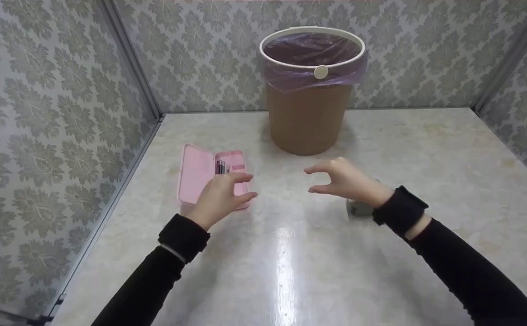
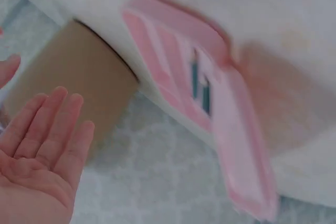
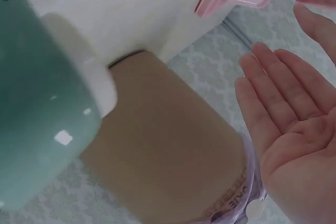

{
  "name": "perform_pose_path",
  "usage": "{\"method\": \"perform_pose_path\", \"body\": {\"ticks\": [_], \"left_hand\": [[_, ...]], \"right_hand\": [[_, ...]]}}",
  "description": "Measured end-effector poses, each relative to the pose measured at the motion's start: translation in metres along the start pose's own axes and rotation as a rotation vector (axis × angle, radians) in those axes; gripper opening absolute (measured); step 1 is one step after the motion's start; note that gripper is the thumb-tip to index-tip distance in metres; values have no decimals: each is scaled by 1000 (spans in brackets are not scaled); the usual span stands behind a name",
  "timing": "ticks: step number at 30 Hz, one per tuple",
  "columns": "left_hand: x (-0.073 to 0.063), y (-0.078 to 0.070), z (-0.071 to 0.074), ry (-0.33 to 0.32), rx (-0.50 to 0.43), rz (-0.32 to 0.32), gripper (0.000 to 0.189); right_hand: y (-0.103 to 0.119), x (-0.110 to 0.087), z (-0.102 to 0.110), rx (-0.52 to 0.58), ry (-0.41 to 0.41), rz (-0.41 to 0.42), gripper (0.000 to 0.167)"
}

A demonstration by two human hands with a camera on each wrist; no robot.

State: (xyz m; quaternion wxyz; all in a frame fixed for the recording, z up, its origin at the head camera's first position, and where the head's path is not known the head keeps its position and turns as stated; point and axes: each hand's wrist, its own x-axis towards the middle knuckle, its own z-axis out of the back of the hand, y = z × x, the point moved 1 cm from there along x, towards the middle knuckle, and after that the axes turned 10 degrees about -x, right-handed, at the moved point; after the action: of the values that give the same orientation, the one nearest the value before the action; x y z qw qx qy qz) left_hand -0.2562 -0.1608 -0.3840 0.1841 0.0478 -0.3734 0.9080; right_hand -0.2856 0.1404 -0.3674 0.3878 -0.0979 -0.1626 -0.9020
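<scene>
My left hand hovers over the near part of an open pink pencil case, holding nothing. Its fingers look straight and slightly spread in the left wrist view, palm showing. Several dark pencils lie in the case's right half, part of which the hand hides. Across from it, my right hand is also free of any object, thumb and fingers apart. Below that hand and wrist stands a small grey-green object, mostly covered; the right wrist view shows it as a glossy green body with a white part.
A tall brown bin with a cream rim and a purple liner bag stands at the back of the pale marbled table. Patterned panels enclose the table at the back and both sides.
</scene>
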Motion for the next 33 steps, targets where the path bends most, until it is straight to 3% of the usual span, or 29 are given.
{"method": "perform_pose_path", "body": {"ticks": [4, 8, 17, 22, 33], "left_hand": [[0, -15, -25, 79, -62, -56, 53], [-1, -21, -45, 109, -80, -95, 59], [-4, -19, -74, 160, -131, -82, 65], [-4, -17, -85, 174, -129, -67, 67], [2, -19, -95, 199, -165, -64, 73]], "right_hand": [[-14, -25, 8, -30, 37, -67, 46], [-26, -45, 16, -47, 92, -140, 54], [-50, -71, 22, -87, 217, -217, 71], [-57, -75, 20, -89, 270, -237, 69], [-61, -64, 23, -110, 279, -250, 50]]}}
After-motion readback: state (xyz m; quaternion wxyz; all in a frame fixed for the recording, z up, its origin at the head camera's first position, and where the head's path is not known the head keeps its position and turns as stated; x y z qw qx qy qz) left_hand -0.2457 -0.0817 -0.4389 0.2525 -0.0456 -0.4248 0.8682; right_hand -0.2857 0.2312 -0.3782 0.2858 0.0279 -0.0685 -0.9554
